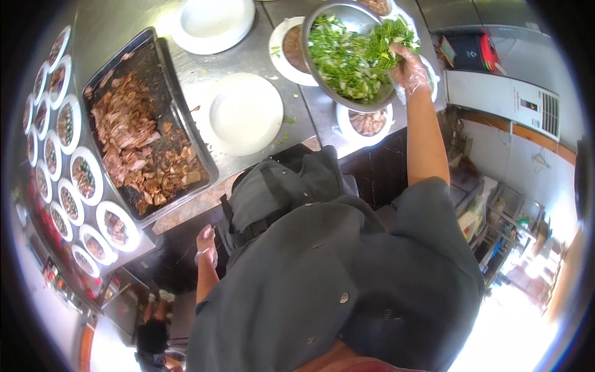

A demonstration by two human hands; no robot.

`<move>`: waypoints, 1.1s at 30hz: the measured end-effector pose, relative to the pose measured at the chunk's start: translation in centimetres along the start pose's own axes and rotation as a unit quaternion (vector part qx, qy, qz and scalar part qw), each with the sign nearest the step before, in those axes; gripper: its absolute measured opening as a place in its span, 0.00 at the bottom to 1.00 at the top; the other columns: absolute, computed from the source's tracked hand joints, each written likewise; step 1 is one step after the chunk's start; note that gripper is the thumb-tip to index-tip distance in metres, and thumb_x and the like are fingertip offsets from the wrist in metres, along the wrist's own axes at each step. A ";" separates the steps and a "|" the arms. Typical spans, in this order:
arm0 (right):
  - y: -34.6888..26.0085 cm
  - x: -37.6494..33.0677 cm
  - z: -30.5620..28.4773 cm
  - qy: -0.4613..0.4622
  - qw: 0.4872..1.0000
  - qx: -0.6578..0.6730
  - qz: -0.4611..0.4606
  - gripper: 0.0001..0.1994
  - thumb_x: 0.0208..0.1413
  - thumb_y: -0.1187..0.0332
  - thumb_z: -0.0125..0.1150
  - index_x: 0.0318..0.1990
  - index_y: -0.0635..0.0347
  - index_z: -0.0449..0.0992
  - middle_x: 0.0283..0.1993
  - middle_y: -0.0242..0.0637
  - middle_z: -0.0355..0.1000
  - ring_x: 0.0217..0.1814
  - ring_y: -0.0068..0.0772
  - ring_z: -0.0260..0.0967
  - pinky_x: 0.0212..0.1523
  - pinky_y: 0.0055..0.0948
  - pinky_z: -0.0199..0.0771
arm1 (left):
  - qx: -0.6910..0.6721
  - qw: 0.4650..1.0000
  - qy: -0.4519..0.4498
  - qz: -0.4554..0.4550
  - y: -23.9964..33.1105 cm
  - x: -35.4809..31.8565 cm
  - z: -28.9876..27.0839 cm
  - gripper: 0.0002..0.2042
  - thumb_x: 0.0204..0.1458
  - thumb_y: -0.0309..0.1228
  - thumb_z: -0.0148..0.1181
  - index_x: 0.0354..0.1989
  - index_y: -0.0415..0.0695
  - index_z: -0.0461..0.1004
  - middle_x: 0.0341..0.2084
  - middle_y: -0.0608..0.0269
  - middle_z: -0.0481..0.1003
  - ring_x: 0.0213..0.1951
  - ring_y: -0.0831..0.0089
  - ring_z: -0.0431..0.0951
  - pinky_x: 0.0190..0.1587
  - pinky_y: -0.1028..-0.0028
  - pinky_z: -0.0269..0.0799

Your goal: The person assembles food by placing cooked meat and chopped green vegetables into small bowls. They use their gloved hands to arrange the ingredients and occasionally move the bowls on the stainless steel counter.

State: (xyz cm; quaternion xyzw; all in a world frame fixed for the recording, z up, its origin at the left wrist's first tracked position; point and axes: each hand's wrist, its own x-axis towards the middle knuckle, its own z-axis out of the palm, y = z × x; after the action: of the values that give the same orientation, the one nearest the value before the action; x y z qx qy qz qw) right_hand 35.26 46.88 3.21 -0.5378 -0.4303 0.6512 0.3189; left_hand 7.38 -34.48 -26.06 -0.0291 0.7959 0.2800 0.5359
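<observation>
In a clear plastic glove, my right hand (409,69) is at the right side of a metal bowl (357,106). Its fingers are closed on a bunch of chopped green herbs (389,46), and more chopped greens (341,59) fill the bowl. The bowl is over plates of sliced meat, partly covering one plate (286,71) to its left and another plate (365,137) below. My left hand (206,243), also gloved, hangs low beside the table's front edge. Its fingers are loosely curled, with nothing seen in them.
A dark tray (162,111) of chopped cooked meat (133,127) lies left of centre. Two white plates (246,115) (214,25) hold nothing. Several filled plates (87,175) stand in rows at far left. A white appliance (502,96) and cluttered shelves (496,229) are at right.
</observation>
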 end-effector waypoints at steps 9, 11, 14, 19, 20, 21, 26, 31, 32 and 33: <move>2.6 4.9 -9.5 -0.244 0.933 0.088 -0.249 0.22 0.57 0.71 0.75 0.58 0.64 0.81 0.60 0.45 0.80 0.57 0.40 0.82 0.59 0.40 0.84 | 0.201 0.957 -0.042 0.206 3.7 0.1 -3.4 0.18 0.69 0.25 0.62 0.65 0.37 0.77 0.60 0.52 0.82 0.60 0.63 0.83 0.68 0.66 0.75; 0.2 2.7 -8.1 -0.300 0.915 0.210 -0.170 0.22 0.56 0.71 0.73 0.59 0.66 0.81 0.59 0.47 0.81 0.56 0.41 0.83 0.57 0.38 0.86 | 0.218 0.952 -0.058 0.208 5.2 -0.2 -4.1 0.19 0.70 0.25 0.62 0.67 0.37 0.76 0.60 0.52 0.82 0.60 0.63 0.82 0.68 0.66 0.75; -1.9 0.3 -4.2 -0.337 0.877 0.318 -0.127 0.24 0.56 0.72 0.71 0.61 0.67 0.80 0.60 0.48 0.81 0.57 0.43 0.83 0.58 0.41 0.86 | 0.200 0.962 -0.043 0.180 6.9 -1.0 -5.6 0.20 0.70 0.25 0.63 0.68 0.36 0.74 0.61 0.50 0.81 0.60 0.63 0.82 0.68 0.65 0.76; -5.5 -4.1 3.8 -0.356 0.858 0.351 -0.120 0.26 0.55 0.73 0.68 0.63 0.69 0.78 0.61 0.50 0.81 0.59 0.48 0.82 0.59 0.45 0.86 | 0.238 0.946 -0.046 0.214 8.5 -1.7 -5.4 0.18 0.71 0.26 0.62 0.67 0.36 0.75 0.61 0.49 0.81 0.61 0.63 0.82 0.68 0.65 0.76; -5.9 -4.6 5.2 -0.357 0.857 0.353 -0.117 0.27 0.54 0.73 0.68 0.63 0.69 0.77 0.61 0.51 0.81 0.59 0.49 0.82 0.59 0.46 0.86 | 0.264 0.935 -0.041 0.234 8.1 -1.8 -5.9 0.18 0.71 0.26 0.61 0.67 0.36 0.75 0.61 0.49 0.81 0.61 0.63 0.82 0.68 0.65 0.76; -6.0 -5.0 6.4 -0.354 0.860 0.348 -0.114 0.27 0.54 0.73 0.67 0.64 0.70 0.77 0.61 0.51 0.81 0.60 0.50 0.82 0.59 0.47 0.87 | 0.259 0.931 -0.050 0.251 7.7 -1.5 -6.1 0.18 0.71 0.26 0.61 0.67 0.36 0.75 0.61 0.50 0.81 0.62 0.63 0.82 0.68 0.66 0.76; -1.2 -5.5 8.3 -0.298 0.923 0.228 -0.083 0.30 0.53 0.75 0.65 0.67 0.71 0.75 0.64 0.53 0.80 0.64 0.52 0.81 0.62 0.49 0.86 | 0.401 0.903 0.009 0.154 6.7 1.8 -5.4 0.22 0.74 0.44 0.58 0.66 0.40 0.78 0.63 0.48 0.80 0.65 0.53 0.78 0.72 0.58 0.69; 4.1 -9.2 15.9 -0.314 0.945 0.093 -0.005 0.40 0.52 0.74 0.81 0.73 0.67 0.69 0.60 0.45 0.80 0.63 0.40 0.79 0.63 0.38 0.83 | 0.298 0.934 0.033 0.196 8.7 1.5 -4.0 0.19 0.75 0.42 0.55 0.60 0.40 0.81 0.57 0.47 0.83 0.59 0.51 0.83 0.65 0.59 0.75; 6.5 -9.5 17.0 -0.283 0.958 0.049 -0.012 0.45 0.52 0.73 0.84 0.77 0.65 0.64 0.64 0.44 0.78 0.68 0.41 0.76 0.66 0.39 0.81 | 0.214 0.958 0.011 0.188 9.9 1.5 -3.8 0.20 0.74 0.44 0.56 0.57 0.40 0.82 0.52 0.44 0.85 0.55 0.50 0.84 0.60 0.60 0.77; 9.2 -8.5 17.7 -0.333 0.941 -0.025 -0.062 0.46 0.53 0.72 0.84 0.78 0.61 0.64 0.64 0.42 0.78 0.70 0.40 0.74 0.69 0.39 0.80 | 0.066 0.993 -0.044 0.087 14.8 -0.7 -2.1 0.23 0.73 0.48 0.54 0.53 0.39 0.84 0.44 0.43 0.86 0.49 0.48 0.86 0.56 0.58 0.78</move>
State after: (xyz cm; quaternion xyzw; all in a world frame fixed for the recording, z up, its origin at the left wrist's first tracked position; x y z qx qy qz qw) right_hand 20.29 31.65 -0.57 -0.2704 -0.5605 0.7611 0.1831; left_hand 0.78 -23.16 -18.74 0.0879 0.7879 0.2730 0.5450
